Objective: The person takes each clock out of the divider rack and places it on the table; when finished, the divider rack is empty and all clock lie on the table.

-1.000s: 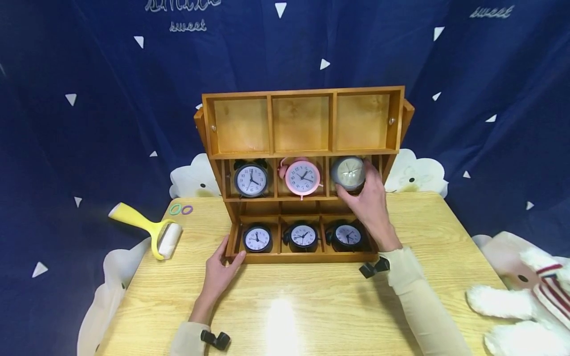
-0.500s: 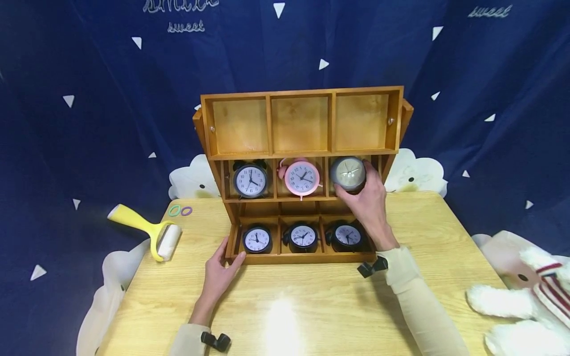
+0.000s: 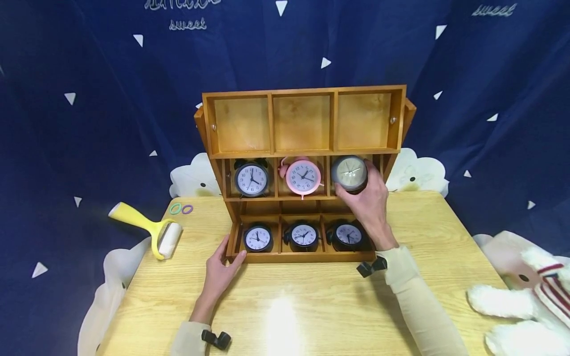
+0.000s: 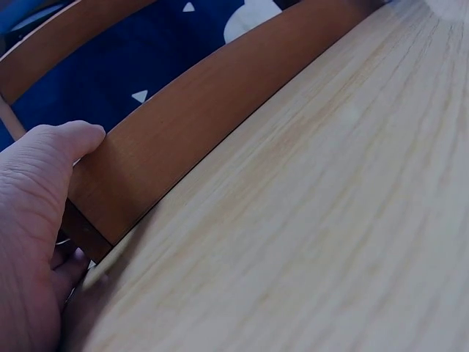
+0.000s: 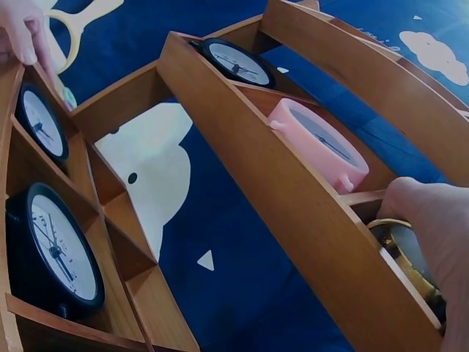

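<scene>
While your right hand [image 3: 368, 201] grips the round clock [image 3: 349, 171], middle-tier right, your left hand [image 3: 220, 270], well apart, grasps the wooden rack [image 3: 303, 258] low-left.

Tally: 4 dark clocks [image 3: 304, 236], 1 pink clock [image 3: 303, 177], 1 round grey piece [image 3: 351, 173].
Also 1 three-tier shelf [image 3: 303, 257]; left of frame, 2 rings [image 3: 171, 211], 1 yellow roller [image 3: 154, 228].

The rack [image 3: 303, 257] is smooth wood, a bit shiny. The desk [image 3: 320, 296] is wood too, very shiny at 6 o'clock. At 12 o'clock, the curtain [image 3: 285, 39] is dull, wrinkly cloth. The round clock [image 3: 350, 169] has a shiny, glassy front. The pink clock [image 3: 303, 181] looks like smooth plastic. At 4 o'clock, a toy [image 3: 500, 302] is soft and fluffy.
</scene>
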Demonstrator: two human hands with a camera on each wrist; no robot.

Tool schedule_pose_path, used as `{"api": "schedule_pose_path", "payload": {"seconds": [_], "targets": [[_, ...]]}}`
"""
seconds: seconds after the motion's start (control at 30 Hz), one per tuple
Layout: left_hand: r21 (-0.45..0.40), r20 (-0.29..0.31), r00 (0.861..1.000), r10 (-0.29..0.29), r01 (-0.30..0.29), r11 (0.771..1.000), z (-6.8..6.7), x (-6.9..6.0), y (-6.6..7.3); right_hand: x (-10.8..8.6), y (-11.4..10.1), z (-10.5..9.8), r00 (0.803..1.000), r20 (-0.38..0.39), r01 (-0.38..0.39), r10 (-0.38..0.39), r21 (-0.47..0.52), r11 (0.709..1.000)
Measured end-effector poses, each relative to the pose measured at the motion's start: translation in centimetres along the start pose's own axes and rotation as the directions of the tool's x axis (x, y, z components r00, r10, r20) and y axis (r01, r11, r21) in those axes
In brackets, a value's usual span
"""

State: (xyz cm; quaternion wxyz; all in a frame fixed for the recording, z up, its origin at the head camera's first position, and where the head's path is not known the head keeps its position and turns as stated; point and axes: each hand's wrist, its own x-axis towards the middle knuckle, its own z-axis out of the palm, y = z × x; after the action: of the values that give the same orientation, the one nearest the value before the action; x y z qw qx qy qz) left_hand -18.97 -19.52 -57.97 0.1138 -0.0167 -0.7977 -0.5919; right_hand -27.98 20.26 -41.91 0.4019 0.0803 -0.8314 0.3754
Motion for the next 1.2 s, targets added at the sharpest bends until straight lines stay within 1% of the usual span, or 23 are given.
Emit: {"api": "schedule_pose_path", "payload": {"seconds": [0.17, 0.3, 0.47, 0.7, 0.77, 0.87, 0.9, 0.97, 1.1, 1.13, 1.2], "targets": [[-0.007, 0.001, 1.0, -0.002, 0.002, 1.0, 0.0, -0.2, -0.1, -0.5, -0.3, -0.4, 0.997, -0.069, 0.032, -0.028, 0.052, 0.998], [0.007, -0.005, 1.0, -0.006, 0.006, 1.0, 0.1, -0.2, -0.1, -0.8, -0.7, -1.0, 0.992, -0.11, 0.063, -0.055, 0.066, 0.996], [0.005, -0.007, 1.0, 0.012, -0.012, 1.0, 0.1, 0.0, -0.2, -1.3, -1.4, -2.1, 0.985, -0.158, 0.075, -0.063, 0.072, 0.995], [-0.014, -0.009, 1.0, 0.011, -0.011, 1.0, 0.0, 0.0, -0.2, -2.3, -1.8, -3.9, 0.972, -0.218, 0.102, -0.085, 0.066, 0.993], [-0.021, -0.004, 1.0, 0.011, -0.011, 1.0, 0.0, 0.0, -0.1, -2.8, -1.6, -4.6, 0.968, -0.234, 0.105, -0.089, 0.059, 0.993], [-0.009, 0.0, 1.0, 0.007, -0.007, 1.0, 0.1, -0.1, -0.1, -3.5, -1.2, -5.7, 0.963, -0.257, 0.1, -0.081, 0.063, 0.993], [-0.004, 0.003, 1.0, 0.001, -0.001, 1.0, 0.1, -0.2, 0.6, -3.7, -1.0, -6.0, 0.962, -0.261, 0.096, -0.077, 0.062, 0.993], [0.007, 0.003, 1.0, -0.007, 0.007, 1.0, 0.1, -0.1, 0.9, -4.1, -0.6, -6.6, 0.963, -0.262, 0.085, -0.065, 0.065, 0.994], [0.015, -0.002, 1.0, -0.016, 0.016, 1.0, 0.0, -0.1, 0.9, -4.8, 0.5, -7.5, 0.966, -0.254, 0.067, -0.048, 0.066, 0.996], [0.011, -0.007, 1.0, -0.013, 0.013, 1.0, 0.0, 0.0, 0.3, -4.9, 0.8, -7.7, 0.967, -0.252, 0.062, -0.044, 0.064, 0.996], [0.009, -0.01, 1.0, -0.006, 0.006, 1.0, 0.0, 0.0, 0.0, -5.3, 1.6, -8.1, 0.967, -0.251, 0.051, -0.036, 0.053, 0.997]]}}
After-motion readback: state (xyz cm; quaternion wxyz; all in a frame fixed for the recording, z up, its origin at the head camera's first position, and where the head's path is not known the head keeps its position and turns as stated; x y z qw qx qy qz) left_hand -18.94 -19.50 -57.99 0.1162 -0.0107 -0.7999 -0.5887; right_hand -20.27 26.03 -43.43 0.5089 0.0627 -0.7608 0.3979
